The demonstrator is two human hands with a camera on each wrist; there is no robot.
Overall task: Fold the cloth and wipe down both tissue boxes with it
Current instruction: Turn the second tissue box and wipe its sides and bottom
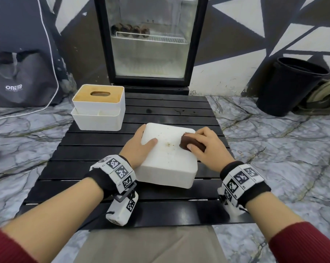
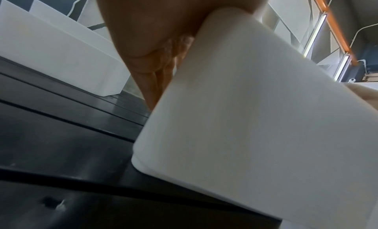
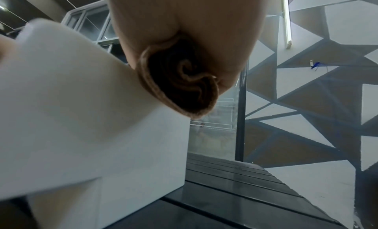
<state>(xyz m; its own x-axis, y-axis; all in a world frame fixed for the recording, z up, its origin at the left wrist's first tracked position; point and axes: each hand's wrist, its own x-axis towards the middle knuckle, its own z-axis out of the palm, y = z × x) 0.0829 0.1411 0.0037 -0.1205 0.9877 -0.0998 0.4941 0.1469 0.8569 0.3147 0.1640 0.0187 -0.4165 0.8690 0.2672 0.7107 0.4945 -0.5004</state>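
A plain white tissue box (image 1: 168, 158) lies on the black slatted table (image 1: 95, 175), its speckled broad face up. My left hand (image 1: 141, 147) holds the box's left edge, thumb on top and fingers round the far corner. My right hand (image 1: 204, 145) grips a folded brown cloth (image 1: 189, 144) and presses it on the box's right top edge. The right wrist view shows the cloth (image 3: 180, 87) rolled in the palm against the box (image 3: 81, 119). In the left wrist view the palm (image 2: 155, 38) lies against the box (image 2: 255, 119). A second white box with a wooden slotted lid (image 1: 99, 107) stands at the table's far left.
A glass-door fridge (image 1: 151, 40) stands behind the table. A black bin (image 1: 289, 86) sits on the marble floor at the right, a grey bag (image 1: 18, 78) and a white cable at the left. My knees lie under the table's near edge.
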